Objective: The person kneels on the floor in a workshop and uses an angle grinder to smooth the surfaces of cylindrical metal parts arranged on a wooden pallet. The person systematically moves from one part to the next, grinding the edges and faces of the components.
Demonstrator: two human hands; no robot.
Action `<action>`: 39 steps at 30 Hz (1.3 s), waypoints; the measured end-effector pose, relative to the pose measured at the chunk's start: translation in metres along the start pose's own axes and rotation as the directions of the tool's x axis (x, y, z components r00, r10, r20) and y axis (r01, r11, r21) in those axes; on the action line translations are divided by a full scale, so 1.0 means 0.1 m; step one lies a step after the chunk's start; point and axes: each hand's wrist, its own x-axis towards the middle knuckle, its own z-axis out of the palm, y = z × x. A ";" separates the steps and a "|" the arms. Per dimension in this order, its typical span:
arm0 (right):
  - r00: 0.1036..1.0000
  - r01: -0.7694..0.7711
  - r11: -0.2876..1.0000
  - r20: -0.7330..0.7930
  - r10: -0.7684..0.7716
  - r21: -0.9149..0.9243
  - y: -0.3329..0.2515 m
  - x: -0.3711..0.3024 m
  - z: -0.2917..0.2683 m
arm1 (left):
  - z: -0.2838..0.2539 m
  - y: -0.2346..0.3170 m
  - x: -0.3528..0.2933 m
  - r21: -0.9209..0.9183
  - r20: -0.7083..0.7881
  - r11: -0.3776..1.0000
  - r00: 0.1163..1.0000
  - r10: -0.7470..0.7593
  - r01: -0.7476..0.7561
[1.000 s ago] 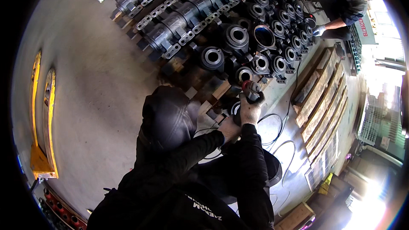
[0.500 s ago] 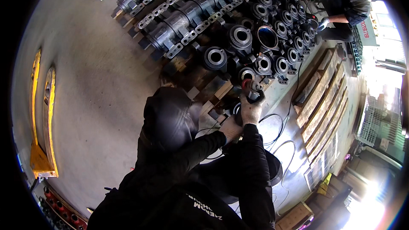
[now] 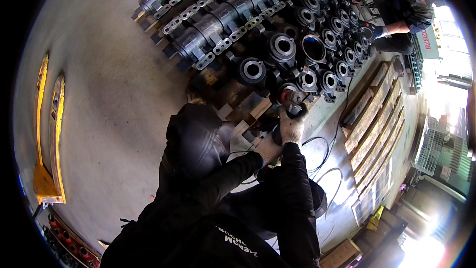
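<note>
While both gloved hands grip a grinder [image 3: 290, 103], right hand [image 3: 292, 128] sits fwd, left hand [image 3: 269, 149] behind, near dark castings [image 3: 280, 47].

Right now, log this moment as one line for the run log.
left hand: on grinder rear | right hand: gripping handheld grinder | tool head: at dark flanged casting | castings on wooden pallet

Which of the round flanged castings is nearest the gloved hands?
The small casting right at the tip of the handheld tool gripped by the right hand; the left hand steadies it from behind. Other castings sit farther up the rows.
</note>
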 end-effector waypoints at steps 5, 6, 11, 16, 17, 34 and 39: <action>0.998 -0.008 1.000 -0.056 0.009 0.025 0.05 -0.01 -0.02 | -0.09 0.31 -0.12 0.016 0.040 0.997 0.997 -0.072 0.072; 0.999 -0.005 1.000 -0.046 0.006 0.026 0.07 -0.02 -0.03 | -0.10 0.34 -0.13 0.026 0.039 0.996 0.995 -0.089 0.088; 1.000 0.001 1.000 0.009 -0.001 -0.010 -0.07 -0.06 -0.04 | -0.03 0.10 -0.05 0.038 0.056 0.998 0.997 -0.047 0.045; 0.999 0.014 1.000 -0.039 -0.014 -0.009 0.08 0.14 -0.03 | -0.04 0.37 -0.04 0.233 -0.050 0.956 0.984 -0.170 0.177; 0.998 0.034 0.999 -0.045 -0.034 0.009 0.03 0.15 -0.01 | -0.09 0.55 -0.07 0.241 -0.085 0.944 0.974 -0.209 0.224; 0.998 -0.011 0.998 -0.055 0.015 0.063 0.01 0.38 -0.11 | 0.02 0.30 0.26 -0.011 0.123 0.998 0.990 -0.067 0.069; 0.994 -0.098 0.994 -0.035 0.099 0.038 -0.04 0.14 -0.24 | -0.04 0.76 -0.03 0.186 0.088 0.964 0.974 -0.208 0.189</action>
